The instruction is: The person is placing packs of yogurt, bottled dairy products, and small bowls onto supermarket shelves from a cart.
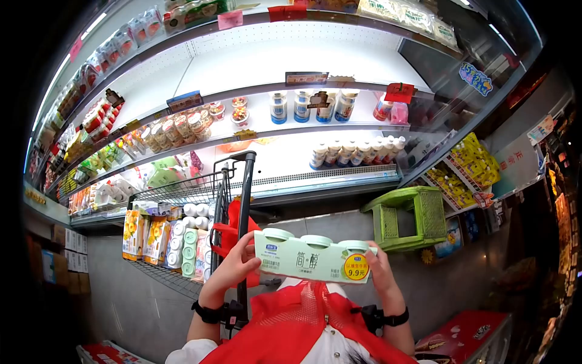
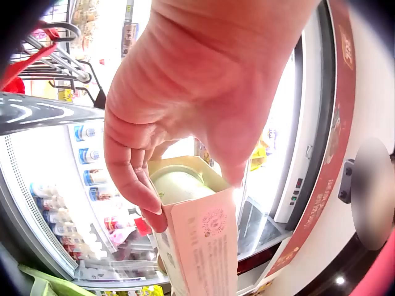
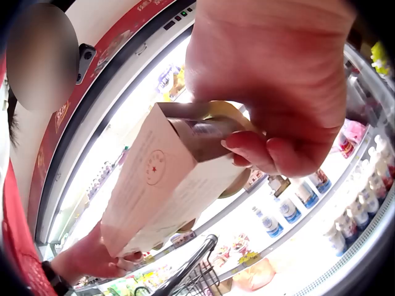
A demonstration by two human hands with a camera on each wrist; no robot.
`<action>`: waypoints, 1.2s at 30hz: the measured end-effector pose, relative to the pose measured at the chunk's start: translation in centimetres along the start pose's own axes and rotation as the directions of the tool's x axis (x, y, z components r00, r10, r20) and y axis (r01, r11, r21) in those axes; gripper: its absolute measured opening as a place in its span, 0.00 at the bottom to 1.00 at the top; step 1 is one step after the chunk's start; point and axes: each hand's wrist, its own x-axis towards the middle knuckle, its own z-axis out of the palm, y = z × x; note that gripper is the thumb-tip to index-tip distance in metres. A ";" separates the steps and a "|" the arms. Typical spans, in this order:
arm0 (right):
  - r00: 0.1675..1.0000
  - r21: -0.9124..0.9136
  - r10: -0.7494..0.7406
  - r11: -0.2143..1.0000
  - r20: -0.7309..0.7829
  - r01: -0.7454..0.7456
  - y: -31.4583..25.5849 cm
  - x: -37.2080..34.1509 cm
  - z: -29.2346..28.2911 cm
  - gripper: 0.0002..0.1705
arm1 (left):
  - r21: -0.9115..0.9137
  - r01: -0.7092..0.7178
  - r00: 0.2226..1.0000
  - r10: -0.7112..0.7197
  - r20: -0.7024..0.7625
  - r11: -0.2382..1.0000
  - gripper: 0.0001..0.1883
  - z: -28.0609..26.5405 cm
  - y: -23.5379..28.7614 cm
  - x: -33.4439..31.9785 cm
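Observation:
A pale green carton pack (image 1: 312,258) with three round cup lids along its top is held level in front of the red vest, a yellow 9.9 sticker at its right end. My left hand (image 1: 233,267) grips its left end, and my right hand (image 1: 382,273) grips the right end. Seen from the left wrist, the fingers and thumb of the left hand (image 2: 191,92) pinch the end of the carton (image 2: 203,240) beside a lid. In the right wrist view the right hand (image 3: 271,98) has its fingers curled over the carton's (image 3: 166,179) near end.
A wire shopping cart (image 1: 160,273) with cartons and bottles stands at the left, its black handle beside my left arm. Ahead are refrigerated shelves (image 1: 267,130) with bottles and cups. A green stool (image 1: 418,239) stands on the floor at the right, near yellow packets (image 1: 473,161).

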 end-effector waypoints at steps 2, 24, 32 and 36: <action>1.000 0.051 -0.012 0.999 0.010 0.011 -0.9 1.5 -1.5 0.18 | 0.015 0.040 0.999 -0.040 -0.025 0.999 0.34 1.3 0.9 1.0; 0.627 -0.193 0.172 0.981 0.760 -0.035 -7.2 14.2 -2.0 0.20 | -0.162 -0.220 0.592 0.000 -0.806 0.962 0.45 17.6 -0.1 -5.9; 0.381 -0.280 0.250 0.960 0.890 0.024 -3.9 6.2 9.9 0.20 | -0.125 -0.281 0.335 -0.025 -0.942 0.951 0.52 22.9 -3.6 -20.1; 0.307 -0.150 0.151 0.988 0.940 -0.026 0.3 0.1 15.4 0.19 | -0.061 -0.305 0.224 0.009 -0.975 0.951 0.52 23.9 -6.1 -28.0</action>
